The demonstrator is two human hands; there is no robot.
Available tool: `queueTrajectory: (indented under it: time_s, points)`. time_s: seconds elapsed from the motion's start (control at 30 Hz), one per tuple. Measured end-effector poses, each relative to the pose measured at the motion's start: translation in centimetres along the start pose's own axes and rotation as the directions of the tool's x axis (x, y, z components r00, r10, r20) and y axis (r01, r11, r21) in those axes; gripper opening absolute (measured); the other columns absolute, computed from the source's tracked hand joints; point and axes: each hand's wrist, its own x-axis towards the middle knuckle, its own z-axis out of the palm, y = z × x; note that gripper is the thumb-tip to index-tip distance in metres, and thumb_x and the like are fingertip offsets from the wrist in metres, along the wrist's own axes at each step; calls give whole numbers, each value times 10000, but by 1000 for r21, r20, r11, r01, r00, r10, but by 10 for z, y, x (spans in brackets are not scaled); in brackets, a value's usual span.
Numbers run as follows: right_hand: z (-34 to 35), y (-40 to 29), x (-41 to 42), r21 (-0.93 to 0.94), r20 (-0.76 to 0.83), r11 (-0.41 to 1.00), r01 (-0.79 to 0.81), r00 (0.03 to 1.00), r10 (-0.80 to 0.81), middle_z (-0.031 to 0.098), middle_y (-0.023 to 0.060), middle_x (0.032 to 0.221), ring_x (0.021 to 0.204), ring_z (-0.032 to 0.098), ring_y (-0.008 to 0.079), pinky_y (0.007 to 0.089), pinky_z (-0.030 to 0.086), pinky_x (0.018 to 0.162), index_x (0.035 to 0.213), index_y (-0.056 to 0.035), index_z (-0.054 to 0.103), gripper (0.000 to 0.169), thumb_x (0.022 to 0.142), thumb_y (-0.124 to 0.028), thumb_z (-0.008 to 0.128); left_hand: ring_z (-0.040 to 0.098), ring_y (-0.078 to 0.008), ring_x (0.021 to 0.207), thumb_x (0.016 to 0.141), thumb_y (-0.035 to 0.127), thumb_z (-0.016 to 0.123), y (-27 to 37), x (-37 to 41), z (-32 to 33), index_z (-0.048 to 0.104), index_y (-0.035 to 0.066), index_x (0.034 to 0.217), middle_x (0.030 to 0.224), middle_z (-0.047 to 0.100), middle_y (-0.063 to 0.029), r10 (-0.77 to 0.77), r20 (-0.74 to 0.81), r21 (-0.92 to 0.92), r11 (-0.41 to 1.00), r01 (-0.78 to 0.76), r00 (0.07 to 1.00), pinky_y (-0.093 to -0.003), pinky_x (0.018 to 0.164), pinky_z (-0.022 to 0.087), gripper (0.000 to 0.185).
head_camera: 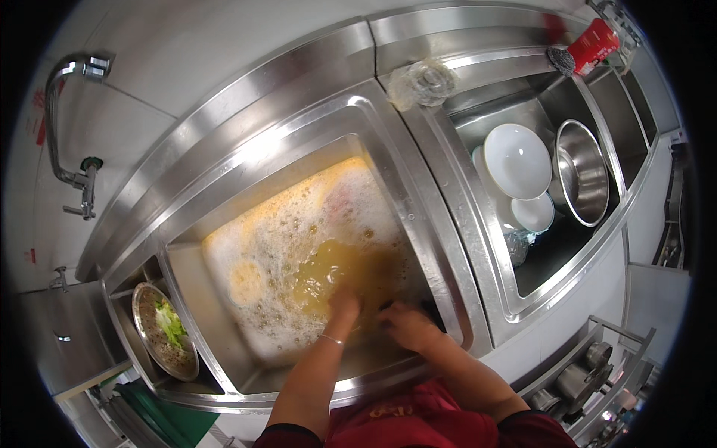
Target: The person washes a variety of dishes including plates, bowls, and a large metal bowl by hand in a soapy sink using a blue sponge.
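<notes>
Murky, soapy water (269, 280) covered with foam fills the stainless steel sink basin (185, 280) before me. My left hand (344, 302), with a thin bracelet at the wrist, is partly under the yellowish water, and its fingers are hidden. Close by on the right, my right hand (408, 325) is at the water's surface near the front right corner, beside something dark. Its fingertips are blurred, so I cannot tell whether it grips anything. A round pale shape (246, 283) shows in the foam at the left, and a reddish patch lies under the foam at the upper right.
The right basin holds white bowls (518, 161) and a steel bowl (582, 173). Crumpled clear plastic (423, 84) lies on the rim, with a red packet (596, 45) and a steel scourer (561, 60) farther right. At left are a strainer bowl (185, 358) with greens and a faucet (53, 123).
</notes>
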Motion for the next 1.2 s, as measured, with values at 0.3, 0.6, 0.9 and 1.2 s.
queueTrajectory:
  time_s: [0.3,0.6,0.9,1.2]
  points:
    - [-3,-3,-1,-50,-43,999,10,999,-12,497,152,1010,919,521,378,438,446,801,1021,-125,541,297,741,-138,642,580,-385,862,861,261,398,26,5,-10,610,21,925,927,611,-217,78,37,-52,996,-76,996,-463,742,445,326]
    - [1,0,0,-57,-50,998,5,999,-8,496,137,1018,924,515,369,444,440,804,1028,-132,531,320,732,-142,652,589,-268,747,711,81,590,-6,-24,-33,572,18,886,777,597,-150,82,-35,-465,881,-89,996,-375,637,444,187]
    - [1,4,12,18,-189,1000,-2,982,6,521,131,1014,941,520,367,440,437,810,996,-96,546,243,767,-123,625,526,-97,671,713,-10,522,-42,-60,-45,579,30,995,801,589,-42,-229,-10,-936,344,71,973,-234,589,421,290]
    - [22,-5,83,-380,-104,897,-226,974,201,322,151,1347,1164,390,402,492,382,918,1228,-200,476,521,746,-216,674,600,-182,767,747,-30,455,-70,-98,-83,556,-23,1089,928,610,-74,-425,-46,-996,92,-8,904,-303,715,495,357]
